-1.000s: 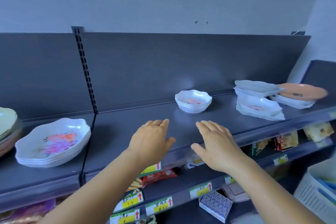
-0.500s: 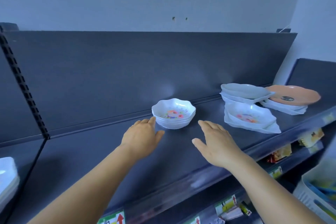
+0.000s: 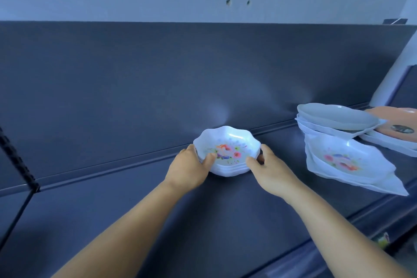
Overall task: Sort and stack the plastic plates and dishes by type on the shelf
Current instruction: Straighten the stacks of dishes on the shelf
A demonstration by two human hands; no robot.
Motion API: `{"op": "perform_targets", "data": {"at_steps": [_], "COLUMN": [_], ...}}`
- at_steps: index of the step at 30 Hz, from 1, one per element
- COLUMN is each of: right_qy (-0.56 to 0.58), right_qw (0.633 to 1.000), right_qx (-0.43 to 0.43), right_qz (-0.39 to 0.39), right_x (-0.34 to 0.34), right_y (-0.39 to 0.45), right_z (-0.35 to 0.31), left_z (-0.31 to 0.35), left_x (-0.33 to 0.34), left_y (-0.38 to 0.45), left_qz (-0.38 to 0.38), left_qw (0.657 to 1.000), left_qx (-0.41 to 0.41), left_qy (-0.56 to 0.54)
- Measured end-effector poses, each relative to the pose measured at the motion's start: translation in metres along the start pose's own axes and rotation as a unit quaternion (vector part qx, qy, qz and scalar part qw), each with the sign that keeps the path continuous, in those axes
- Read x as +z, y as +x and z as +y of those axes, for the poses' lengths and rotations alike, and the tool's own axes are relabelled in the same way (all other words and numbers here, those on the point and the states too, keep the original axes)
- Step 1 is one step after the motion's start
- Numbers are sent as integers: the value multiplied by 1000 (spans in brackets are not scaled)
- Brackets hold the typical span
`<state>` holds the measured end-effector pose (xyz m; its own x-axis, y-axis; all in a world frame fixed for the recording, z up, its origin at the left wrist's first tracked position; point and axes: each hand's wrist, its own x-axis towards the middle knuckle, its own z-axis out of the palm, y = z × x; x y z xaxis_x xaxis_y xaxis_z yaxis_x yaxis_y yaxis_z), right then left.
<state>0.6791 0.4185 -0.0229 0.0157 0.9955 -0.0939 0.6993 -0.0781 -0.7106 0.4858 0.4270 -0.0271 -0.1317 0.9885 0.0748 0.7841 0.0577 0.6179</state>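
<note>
Your left hand (image 3: 188, 170) and right hand (image 3: 272, 170) both grip scalloped bowl stack (image 3: 226, 150) (thumbs over rim), on shelf (image 3: 112, 210).

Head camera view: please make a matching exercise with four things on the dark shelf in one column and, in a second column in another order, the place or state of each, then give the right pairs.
Things
1. small white scalloped plastic bowls with flower print
2. peach-coloured round plastic plate
3. white square plastic dishes with flower print
4. plain white oval plastic dish

Place or state
A. on top of the pile behind the square flowered dishes
B. at the far right edge of the view
C. gripped by the left hand and right hand
D. nearest the right hand, untouched

Pairs: 1-C, 2-B, 3-D, 4-A
</note>
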Motion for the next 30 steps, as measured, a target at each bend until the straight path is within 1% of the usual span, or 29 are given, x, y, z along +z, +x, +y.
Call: {"op": "perform_targets", "data": {"at_steps": [3, 8, 13, 16, 22, 30], "right_qy": [54, 92, 96, 103, 124, 147], "right_qw": [999, 996, 994, 991, 977, 949], "right_qx": [0, -2, -50, -81, -157, -236], "right_qz": [-9, -1, -4, -15, -75, -148], "right_x": [-2, -3, -5, -4, 11, 46], "right_y": [7, 11, 7, -2, -24, -58], "right_z": [1, -1, -1, -6, -25, -65], "left_z": [8, 20, 21, 20, 7, -21], "left_x": [0, 2, -4, -12, -35, -76], "left_y": [0, -7, -26, -44, -91, -155], "left_qz": [4, 32, 82, 118, 189, 280], "left_qw": [999, 994, 986, 982, 963, 938], "left_qx": [-22, -64, -78, -83, -114, -156], "left_qy": [-34, -83, -121, -125, -153, -128]}}
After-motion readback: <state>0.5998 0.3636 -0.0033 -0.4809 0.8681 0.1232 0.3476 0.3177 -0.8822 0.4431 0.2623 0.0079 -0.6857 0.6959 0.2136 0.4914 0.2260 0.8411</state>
